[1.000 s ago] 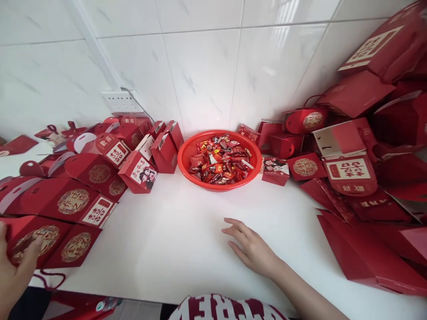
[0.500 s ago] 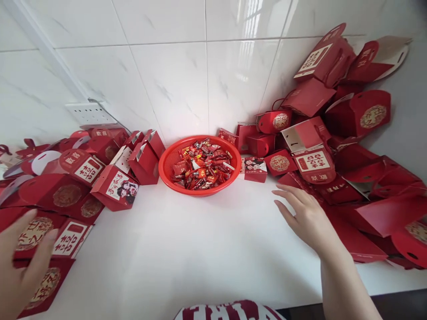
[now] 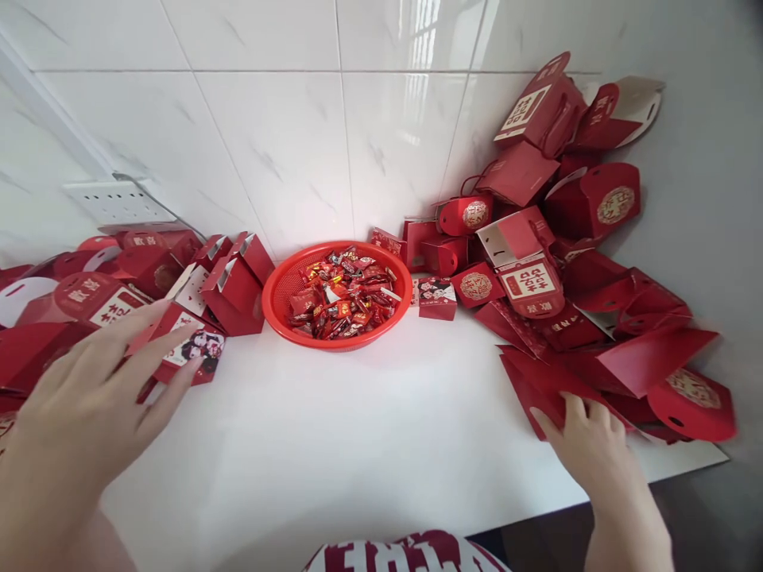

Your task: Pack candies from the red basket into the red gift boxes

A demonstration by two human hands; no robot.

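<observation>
My left hand [image 3: 101, 389] reaches over the left pile with its fingers stretched and apart. Its fingertips overlap a red candy box [image 3: 206, 349] printed with a cartoon couple; whether they touch it I cannot tell. At the right pile, my right hand [image 3: 587, 441] has its fingers bent over the near side of a plain red gift box [image 3: 536, 381], thumb on the left. Part of that box lies under the hand. Between the hands, farther back, sits a red plastic basket [image 3: 271, 306] of wrapped candies [image 3: 349, 294].
Many red boxes [image 3: 530, 286] are heaped at right against the wall, with more standing at left [image 3: 238, 290]. A small couple-print box [image 3: 437, 298] is beside the basket. A socket panel [image 3: 116, 202] with a cable is on the tiled wall. The white tabletop [image 3: 334, 429] ends near my body.
My left hand has moved right and forward over the couple-print box. My right hand has gone down to the right pile and taken hold of a red box, whose left end has shifted.
</observation>
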